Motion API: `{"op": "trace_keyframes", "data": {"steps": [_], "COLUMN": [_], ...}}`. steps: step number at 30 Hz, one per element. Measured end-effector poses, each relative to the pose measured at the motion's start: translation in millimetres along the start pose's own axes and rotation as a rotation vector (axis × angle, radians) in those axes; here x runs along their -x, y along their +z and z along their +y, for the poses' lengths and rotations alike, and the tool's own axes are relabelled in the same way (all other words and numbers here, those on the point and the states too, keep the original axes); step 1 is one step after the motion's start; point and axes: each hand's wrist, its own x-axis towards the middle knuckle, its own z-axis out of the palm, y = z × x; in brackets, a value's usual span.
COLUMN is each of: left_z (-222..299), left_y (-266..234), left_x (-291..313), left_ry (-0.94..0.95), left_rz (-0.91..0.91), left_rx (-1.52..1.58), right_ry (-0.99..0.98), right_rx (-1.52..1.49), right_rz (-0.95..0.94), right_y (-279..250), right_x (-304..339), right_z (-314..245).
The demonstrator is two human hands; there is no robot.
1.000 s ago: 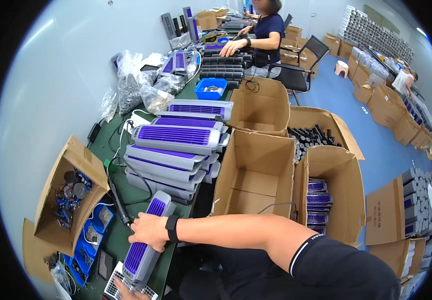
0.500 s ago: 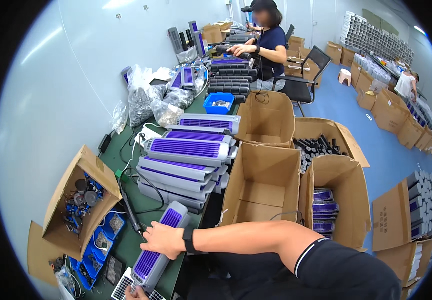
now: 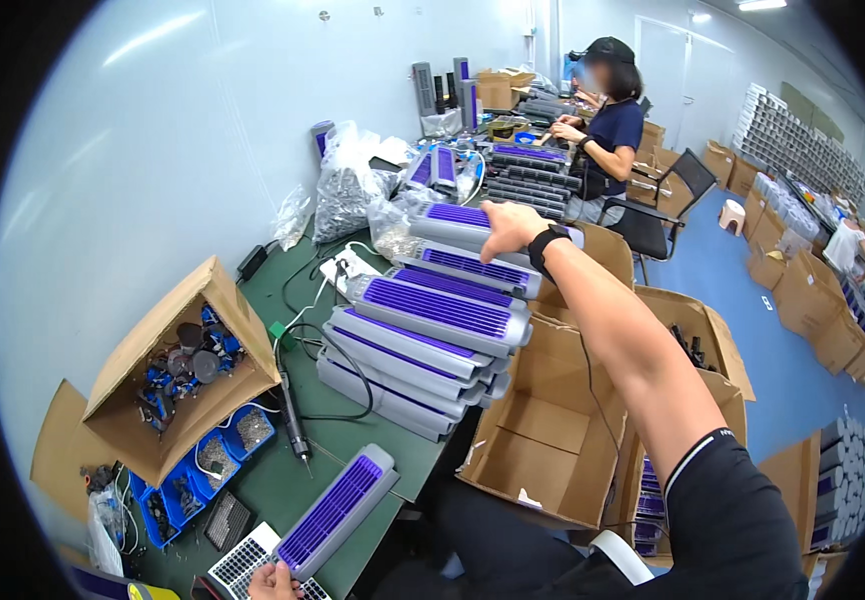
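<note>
My left hand (image 3: 273, 582), at the lower edge, grips the near end of a long grey housing with a purple slatted grille (image 3: 338, 510). That housing slants over the table's front edge, partly above a white gridded tray (image 3: 251, 558). My right arm stretches far forward. At its end my right hand (image 3: 515, 230) is closed over another grey housing with a purple grille (image 3: 453, 217), beyond the far side of a pile of similar housings (image 3: 433, 305). Its thumb points down on the near side; the fingertips behind are hidden.
A pen-shaped corded driver (image 3: 294, 425) lies left of the pile. Blue bins of small parts (image 3: 215, 460) and a tilted carton of components (image 3: 243, 340) stand further left. Open cartons (image 3: 543, 420) line the right side. A co-worker (image 3: 608, 130) stands at the far table end.
My right hand has left the near housing and reached forward to the housing beyond the pile. My left hand still holds the near one. The view has shifted; the co-worker's hands have moved.
</note>
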Motion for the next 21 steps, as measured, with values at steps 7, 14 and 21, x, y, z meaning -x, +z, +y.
{"op": "trace_keyframes", "data": {"steps": [7, 14, 21], "left_z": [12, 18, 4], "left_y": [-9, -8, -3], "left_x": [12, 17, 15], "left_ry": [-0.08, -0.084, -0.146], "left_rz": [0.0, 0.0, 0.05], "left_rx": [-0.061, -0.049, 0.435], "right_ry": [0.125, 0.111, -0.131], "right_rx": [-0.122, -0.175, -0.076], "right_rz": [-0.205, -0.126, 0.213], "right_y": [61, 79, 44], "right_x": [-64, -86, -51], "right_z": [12, 19, -14]}}
